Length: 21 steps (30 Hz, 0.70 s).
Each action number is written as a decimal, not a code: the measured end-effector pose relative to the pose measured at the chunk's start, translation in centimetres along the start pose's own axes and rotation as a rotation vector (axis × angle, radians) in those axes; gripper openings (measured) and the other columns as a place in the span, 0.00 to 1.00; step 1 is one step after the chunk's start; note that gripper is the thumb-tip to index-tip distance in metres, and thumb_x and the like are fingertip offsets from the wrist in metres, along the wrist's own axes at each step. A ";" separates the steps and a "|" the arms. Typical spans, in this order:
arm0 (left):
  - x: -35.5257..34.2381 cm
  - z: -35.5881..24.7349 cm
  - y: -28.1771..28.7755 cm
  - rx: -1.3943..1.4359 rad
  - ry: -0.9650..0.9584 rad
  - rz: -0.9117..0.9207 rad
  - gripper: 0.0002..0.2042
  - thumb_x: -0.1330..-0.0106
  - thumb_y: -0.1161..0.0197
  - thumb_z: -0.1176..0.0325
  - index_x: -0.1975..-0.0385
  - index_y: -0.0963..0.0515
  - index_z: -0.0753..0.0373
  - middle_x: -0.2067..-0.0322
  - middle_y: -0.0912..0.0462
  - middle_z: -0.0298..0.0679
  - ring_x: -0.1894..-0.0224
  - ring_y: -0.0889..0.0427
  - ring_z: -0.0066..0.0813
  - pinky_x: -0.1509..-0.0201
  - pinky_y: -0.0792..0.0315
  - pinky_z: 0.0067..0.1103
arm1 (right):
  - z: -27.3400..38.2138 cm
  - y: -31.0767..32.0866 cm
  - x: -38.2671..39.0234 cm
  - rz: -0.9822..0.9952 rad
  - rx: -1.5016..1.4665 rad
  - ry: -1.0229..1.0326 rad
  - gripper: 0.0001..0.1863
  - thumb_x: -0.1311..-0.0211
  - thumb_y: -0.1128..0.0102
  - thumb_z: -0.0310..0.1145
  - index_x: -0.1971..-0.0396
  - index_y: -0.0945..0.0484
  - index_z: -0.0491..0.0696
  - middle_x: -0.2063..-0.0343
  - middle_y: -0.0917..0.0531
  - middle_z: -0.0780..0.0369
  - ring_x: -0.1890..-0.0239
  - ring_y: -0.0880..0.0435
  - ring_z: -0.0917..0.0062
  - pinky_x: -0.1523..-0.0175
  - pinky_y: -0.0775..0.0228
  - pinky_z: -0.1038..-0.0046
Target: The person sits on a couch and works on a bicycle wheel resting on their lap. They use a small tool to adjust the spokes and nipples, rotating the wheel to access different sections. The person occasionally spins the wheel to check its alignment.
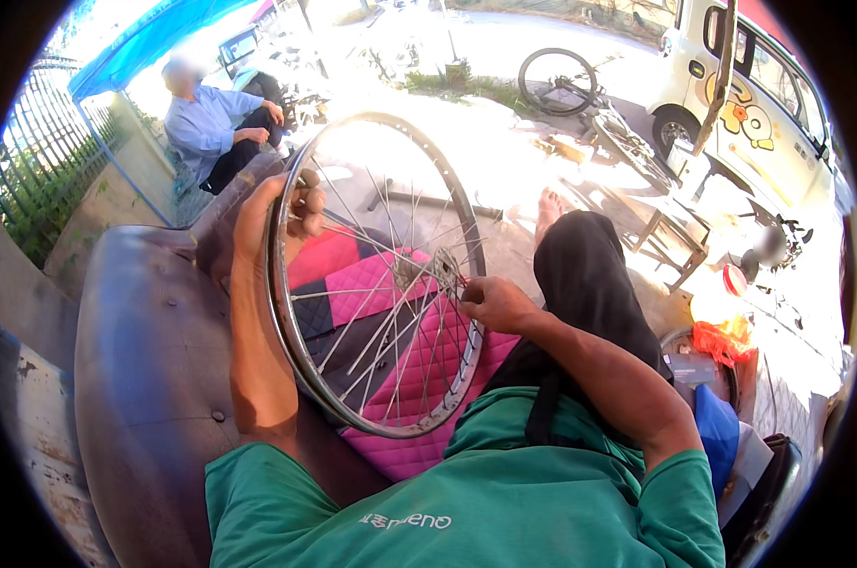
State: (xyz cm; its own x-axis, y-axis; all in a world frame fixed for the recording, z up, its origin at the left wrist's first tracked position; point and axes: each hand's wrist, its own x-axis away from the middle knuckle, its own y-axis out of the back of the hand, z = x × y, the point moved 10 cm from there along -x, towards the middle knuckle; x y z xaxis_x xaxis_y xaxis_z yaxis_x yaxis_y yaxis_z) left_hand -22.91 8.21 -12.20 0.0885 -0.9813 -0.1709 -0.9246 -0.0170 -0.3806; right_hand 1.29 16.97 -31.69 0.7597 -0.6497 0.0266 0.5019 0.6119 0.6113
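A bare bicycle wheel (473, 237) without a tire stands tilted in front of me, above my lap and the seat. My left hand (291, 206) is closed around the upper left of its metal rim, fingers curling over the inner side. Thin spokes (354, 295) run from the rim to the metal hub (444, 270), several of them crossing at uneven angles. Beside the hub, my right hand (496, 305) is closed in a pinch with thumb and index finger together. Whatever lies between those fingertips is too small to make out.
I sit on a worn brown sofa (154, 331) with a pink quilted cloth (419, 379). Another person (206, 128) sits at the far left. A bicycle wheel (558, 82), a wooden stool (670, 237), an orange-red plastic bag (724, 341) and a parked van (759, 104) are to the right.
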 end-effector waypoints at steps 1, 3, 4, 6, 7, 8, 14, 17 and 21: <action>0.1 0.2 0.2 0.021 0.002 0.015 0.17 0.27 0.52 0.61 0.57 0.23 0.69 0.70 0.18 0.46 0.75 0.21 0.34 0.69 0.26 0.24 | 0.4 -0.1 0.2 0.010 0.023 0.023 0.15 0.44 0.36 0.38 0.64 0.17 0.41 0.67 0.13 0.53 0.62 0.13 0.64 0.54 0.24 0.64; 0.1 0.2 0.3 0.025 -0.012 0.040 0.17 0.27 0.52 0.61 0.57 0.23 0.70 0.70 0.18 0.46 0.75 0.21 0.34 0.68 0.26 0.25 | 1.2 -0.3 0.8 0.029 0.067 0.070 0.15 0.43 0.37 0.39 0.65 0.18 0.41 0.68 0.13 0.53 0.63 0.13 0.63 0.55 0.24 0.63; 0.1 0.1 0.2 0.026 -0.019 0.052 0.17 0.27 0.52 0.61 0.56 0.23 0.70 0.70 0.18 0.46 0.75 0.21 0.34 0.68 0.26 0.25 | 1.6 -0.4 1.2 0.024 0.065 0.088 0.16 0.43 0.37 0.39 0.65 0.18 0.41 0.69 0.14 0.53 0.63 0.14 0.63 0.55 0.24 0.63; 0.0 0.2 0.5 0.032 -0.016 0.038 0.17 0.27 0.52 0.62 0.56 0.23 0.70 0.70 0.18 0.46 0.75 0.21 0.34 0.69 0.25 0.25 | 2.7 -0.7 2.1 0.013 0.058 0.126 0.16 0.43 0.38 0.40 0.66 0.19 0.41 0.70 0.14 0.53 0.64 0.14 0.61 0.56 0.25 0.63; -0.1 0.2 0.5 0.035 -0.014 0.033 0.17 0.27 0.52 0.62 0.56 0.23 0.70 0.70 0.18 0.46 0.75 0.21 0.34 0.69 0.25 0.24 | 3.1 -0.9 2.4 0.025 0.014 0.122 0.16 0.43 0.38 0.40 0.66 0.19 0.40 0.70 0.14 0.54 0.65 0.14 0.63 0.57 0.24 0.64; -0.2 0.2 0.5 0.037 -0.010 0.031 0.17 0.27 0.52 0.62 0.56 0.23 0.70 0.70 0.18 0.46 0.75 0.21 0.34 0.69 0.25 0.24 | 3.5 -1.2 2.7 0.036 -0.030 0.117 0.15 0.43 0.38 0.39 0.67 0.20 0.40 0.71 0.14 0.55 0.66 0.14 0.65 0.58 0.24 0.66; -0.1 -0.1 0.0 0.005 -0.007 -0.067 0.16 0.27 0.52 0.63 0.58 0.22 0.70 0.71 0.18 0.46 0.76 0.20 0.34 0.71 0.25 0.24 | 5.3 -3.6 5.0 0.187 -0.602 -0.098 0.15 0.37 0.40 0.34 0.58 0.25 0.38 0.72 0.16 0.60 0.71 0.18 0.78 0.65 0.28 0.76; 0.1 -0.6 -1.6 -0.085 -0.034 -0.108 0.17 0.28 0.52 0.62 0.59 0.21 0.70 0.72 0.18 0.44 0.77 0.20 0.32 0.72 0.26 0.23 | 4.3 -4.1 5.9 0.153 -0.710 -0.120 0.18 0.36 0.41 0.33 0.51 0.28 0.39 0.71 0.17 0.60 0.72 0.20 0.79 0.65 0.29 0.78; -0.7 -0.7 -2.6 -0.194 -0.046 -0.150 0.17 0.29 0.50 0.60 0.59 0.21 0.69 0.72 0.17 0.43 0.77 0.19 0.29 0.72 0.26 0.21 | 3.8 -1.1 7.5 -0.002 -0.790 -0.126 0.23 0.38 0.40 0.30 0.45 0.32 0.39 0.68 0.19 0.60 0.70 0.21 0.80 0.62 0.29 0.78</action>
State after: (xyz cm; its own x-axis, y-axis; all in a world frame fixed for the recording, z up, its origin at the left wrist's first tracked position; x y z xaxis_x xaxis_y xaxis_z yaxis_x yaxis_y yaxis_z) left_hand -20.81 8.79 -10.47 0.2426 -0.9553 -0.1688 -0.9532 -0.2024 -0.2245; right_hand 4.85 9.66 -29.17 0.7296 -0.6684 0.1445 0.6836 0.7185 -0.1281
